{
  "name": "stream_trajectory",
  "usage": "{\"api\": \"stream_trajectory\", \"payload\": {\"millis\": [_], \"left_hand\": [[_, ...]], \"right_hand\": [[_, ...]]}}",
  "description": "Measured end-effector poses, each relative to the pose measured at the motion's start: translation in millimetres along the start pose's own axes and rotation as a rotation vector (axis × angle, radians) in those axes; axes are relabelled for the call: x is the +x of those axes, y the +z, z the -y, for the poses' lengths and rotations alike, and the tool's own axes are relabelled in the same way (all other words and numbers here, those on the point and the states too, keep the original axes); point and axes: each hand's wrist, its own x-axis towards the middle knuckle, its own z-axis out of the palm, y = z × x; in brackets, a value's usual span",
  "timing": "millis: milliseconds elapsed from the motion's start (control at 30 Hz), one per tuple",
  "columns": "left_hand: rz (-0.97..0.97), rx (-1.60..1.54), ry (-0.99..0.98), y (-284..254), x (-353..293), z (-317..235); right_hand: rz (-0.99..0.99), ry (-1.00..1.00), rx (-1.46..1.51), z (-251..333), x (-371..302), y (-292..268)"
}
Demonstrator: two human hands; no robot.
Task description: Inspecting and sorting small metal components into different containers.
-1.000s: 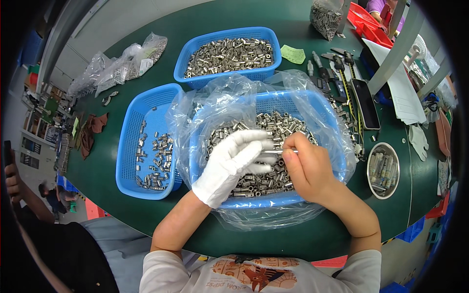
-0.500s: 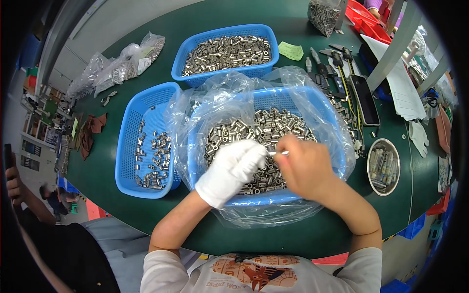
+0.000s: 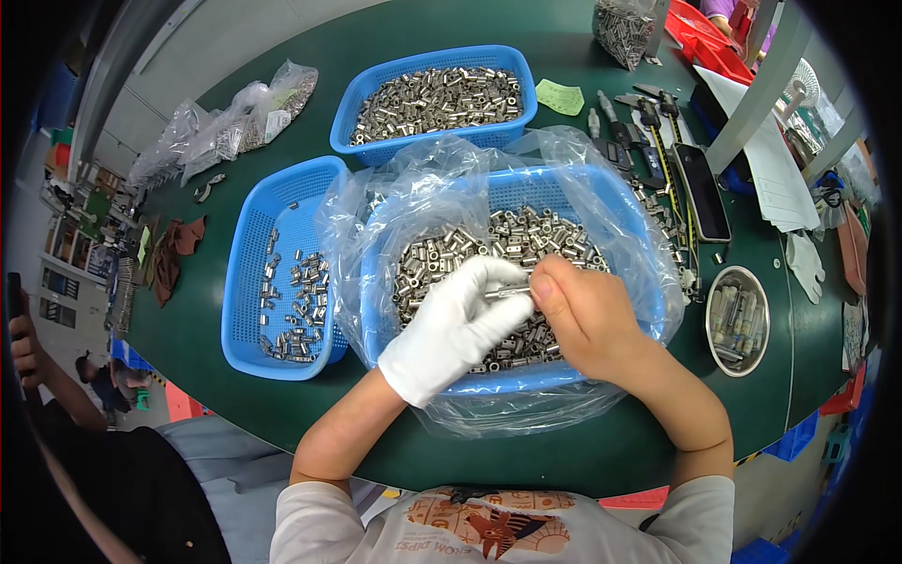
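My left hand [image 3: 458, 324], in a white glove, is closed over the large blue basket [image 3: 376, 324], its fingertips pinching a small shiny metal sleeve [image 3: 508, 292]. Against those fingertips rests my bare right hand [image 3: 590, 315], thumb and fingers closed on a thin metal pin that is now mostly hidden; I cannot tell whether it sits inside the sleeve. Below both hands lies a heap of short metal sleeves [image 3: 437, 254] in the basket, which is lined with a clear plastic bag [image 3: 348, 226].
A smaller blue basket [image 3: 246, 273] with scattered metal parts stands at left, another full one [image 3: 343, 117] behind. On the right are a steel bowl of clear tubes [image 3: 738, 320], a phone [image 3: 703, 193], calipers [image 3: 648, 141] and a white glove [image 3: 804, 268]. Another person's hand [image 3: 26, 343] shows far left.
My hands have come closer together. The left fingers have spread and shifted slightly right, and the thin pin seen between the hands is now mostly covered.
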Motion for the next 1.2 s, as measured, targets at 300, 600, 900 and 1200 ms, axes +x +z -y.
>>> {"api": "stream_trajectory", "payload": {"millis": [300, 600, 900, 1200], "left_hand": [[-0.237, 0.497, 0.537, 5, 6, 10], [-0.840, 0.515, 0.399, -59, -52, -21], [-0.675, 1.440, 0.780, -55, -34, -22], [0.043, 1.609, 0.525, -11, 30, 3]], "right_hand": [[0.058, 0.048, -0.031, 1, -1, -3], [-0.261, 0.152, 0.347, -5, -1, -6], [-0.239, 0.134, 0.336, -6, 0, -4], [-0.242, 0.079, 0.332, -6, -1, -5]]}}
